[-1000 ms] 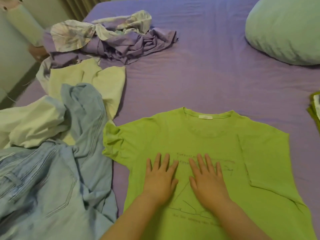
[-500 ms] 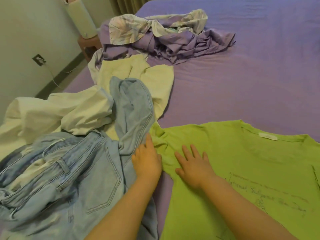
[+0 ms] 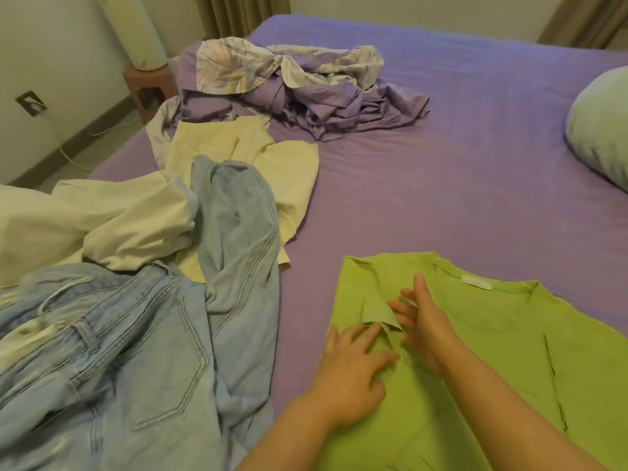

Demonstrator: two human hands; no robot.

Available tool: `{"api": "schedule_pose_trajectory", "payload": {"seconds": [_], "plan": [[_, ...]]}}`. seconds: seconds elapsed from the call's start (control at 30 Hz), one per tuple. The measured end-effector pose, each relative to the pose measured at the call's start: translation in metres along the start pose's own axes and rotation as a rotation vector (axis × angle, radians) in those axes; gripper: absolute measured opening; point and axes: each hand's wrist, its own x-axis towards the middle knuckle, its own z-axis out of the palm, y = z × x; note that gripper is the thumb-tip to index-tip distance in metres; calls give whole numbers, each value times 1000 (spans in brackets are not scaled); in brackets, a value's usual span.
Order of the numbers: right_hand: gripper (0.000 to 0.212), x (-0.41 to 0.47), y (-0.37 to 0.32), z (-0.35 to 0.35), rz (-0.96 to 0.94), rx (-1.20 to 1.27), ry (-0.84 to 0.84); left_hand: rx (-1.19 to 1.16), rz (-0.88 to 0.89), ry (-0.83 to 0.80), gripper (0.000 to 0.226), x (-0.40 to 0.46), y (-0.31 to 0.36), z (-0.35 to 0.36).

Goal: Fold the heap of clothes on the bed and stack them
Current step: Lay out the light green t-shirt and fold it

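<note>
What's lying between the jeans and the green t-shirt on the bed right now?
Only a bare strip of purple sheet separates the jeans from the green t-shirt in the head view; nothing lies on it.

**A bedroom in a home**

A wide bed (image 3: 441, 171) covered by a purple sheet is seen, with a pale pillow (image 3: 601, 130) laid at its right side. Loose clothes (image 3: 170, 266) are heaped on the sheet. A small stool (image 3: 149, 83) bearing a white cylindrical appliance (image 3: 136, 28) is placed beside the bed, a wall socket (image 3: 30, 103) is fitted low on the wall, and curtains (image 3: 238, 15) are hung behind.
</note>
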Motion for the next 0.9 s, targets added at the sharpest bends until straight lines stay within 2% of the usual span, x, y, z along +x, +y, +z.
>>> {"api": "schedule_pose_trajectory", "payload": {"seconds": [0.07, 0.13, 0.2, 0.27, 0.33, 0.37, 0.43, 0.53, 0.67, 0.77, 0.83, 0.9], "plan": [[59, 3, 8, -6, -65, -165, 14, 62, -2, 97, 52, -2, -7, 8], [83, 6, 18, -8, -177, -323, -7, -11, -68, 138, 60, 1, -19, 8], [95, 8, 30, -6, -345, -619, -36, -76, -134, 219, 56, 5, -30, 5], [85, 9, 42, -3, -533, -1052, -11, -46, -156, 151, 43, 9, -40, 1], [67, 12, 45, -4, -605, -1308, 84, 47, -158, 69, 34, 10, -50, 9], [55, 14, 43, -6, -599, -1279, 159, 77, -160, 71, 33, 11, -52, 10], [33, 19, 35, -15, -574, -1018, 306, 122, -156, 124, 38, 17, -47, 6], [26, 24, 27, -33, -507, -725, 393, 243, -92, 15, 46, 35, -38, 1], [32, 26, 27, -49, -441, -586, 401, 383, 51, -28, 57, 63, -27, -1], [62, 19, 37, -49, -410, -456, 306, 466, -1, -186, 56, 76, -31, 4], [83, 10, 53, -44, -470, -507, 234, 483, -45, -231, 62, 78, -34, 1], [87, 1, 68, -40, -511, -609, 177, 513, -24, -256, 68, 78, -42, 3]]}}
